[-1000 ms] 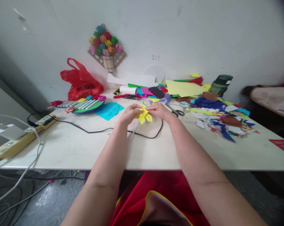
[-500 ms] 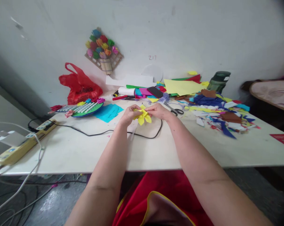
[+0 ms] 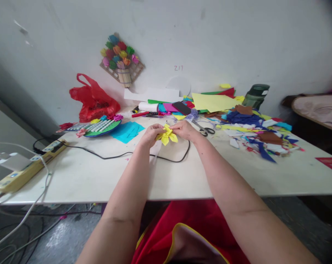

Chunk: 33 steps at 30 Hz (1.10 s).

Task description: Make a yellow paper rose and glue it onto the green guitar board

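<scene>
A yellow paper flower [image 3: 166,135] with pointed petals is held between my two hands above the table. My left hand [image 3: 151,134] pinches it from the left, and the fingertips partly hide the petals there. From the right, my right hand [image 3: 184,129] grips a petal at the upper edge between thumb and fingers. Just right of that hand lies a pair of scissors [image 3: 206,130] with dark handles. A black cable [image 3: 168,160] runs across the table below the flower.
Blue paper sheets [image 3: 126,132] and a green round craft piece [image 3: 104,128] lie to the left, before a red plastic bag [image 3: 93,101]. Paper scraps [image 3: 265,135] heap up at the right near a dark green bottle [image 3: 256,95]. A power strip [image 3: 25,170] sits at the left edge.
The flower has turned slightly in my hands, and my left fingers have shifted a little on its petals. Everything else on the table looks the same.
</scene>
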Available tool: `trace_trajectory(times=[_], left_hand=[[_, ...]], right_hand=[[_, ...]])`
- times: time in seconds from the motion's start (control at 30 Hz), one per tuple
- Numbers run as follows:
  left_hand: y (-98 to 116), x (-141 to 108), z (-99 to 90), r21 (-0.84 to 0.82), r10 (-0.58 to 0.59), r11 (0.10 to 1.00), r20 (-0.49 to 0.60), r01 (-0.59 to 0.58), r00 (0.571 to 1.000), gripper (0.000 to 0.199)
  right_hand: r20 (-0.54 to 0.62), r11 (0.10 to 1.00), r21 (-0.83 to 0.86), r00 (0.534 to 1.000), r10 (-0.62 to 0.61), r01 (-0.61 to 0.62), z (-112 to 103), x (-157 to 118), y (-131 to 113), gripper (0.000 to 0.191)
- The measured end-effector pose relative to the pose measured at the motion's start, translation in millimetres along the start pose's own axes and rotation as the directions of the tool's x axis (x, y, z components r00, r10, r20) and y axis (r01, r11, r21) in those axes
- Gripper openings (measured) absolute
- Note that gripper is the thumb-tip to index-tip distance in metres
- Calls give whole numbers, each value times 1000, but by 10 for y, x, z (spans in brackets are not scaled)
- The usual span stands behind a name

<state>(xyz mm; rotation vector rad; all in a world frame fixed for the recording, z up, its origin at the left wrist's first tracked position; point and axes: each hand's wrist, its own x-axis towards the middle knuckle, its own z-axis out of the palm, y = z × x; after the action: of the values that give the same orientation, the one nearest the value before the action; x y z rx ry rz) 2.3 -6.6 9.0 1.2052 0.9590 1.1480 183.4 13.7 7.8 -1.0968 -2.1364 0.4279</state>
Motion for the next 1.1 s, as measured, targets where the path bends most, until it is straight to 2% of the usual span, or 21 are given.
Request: trace_trajectory(times=[0.23, 0.5, 0.67, 0.87, 1.0, 1.1], left_hand=[[-31, 18, -37, 151, 120, 981, 6, -120, 993, 27], [22, -53, -9, 241, 197, 950, 19, -196, 980, 30], [13, -44, -28, 254, 204, 944, 48, -209, 978, 30], [-32, 28, -106, 106, 153, 981, 99, -163, 983, 21], [-38, 38, -128, 156, 149, 973, 128, -168, 981, 30], [-41, 37, -128, 198, 164, 963, 110, -183, 980, 35]], right_hand=[[-8, 998, -54, 1000, 14, -15, -7, -10, -22, 28], [-30, 1000, -11, 1000, 2, -2, 18, -15, 34, 31], [-8, 998, 55, 1000, -3, 4, 10, -20, 52, 30], [21, 995, 90, 999, -41, 39, -18, -30, 40, 30], [31, 997, 62, 999, -38, 36, -9, -24, 59, 28], [18, 999, 35, 1000, -2, 2, 17, -14, 71, 28]])
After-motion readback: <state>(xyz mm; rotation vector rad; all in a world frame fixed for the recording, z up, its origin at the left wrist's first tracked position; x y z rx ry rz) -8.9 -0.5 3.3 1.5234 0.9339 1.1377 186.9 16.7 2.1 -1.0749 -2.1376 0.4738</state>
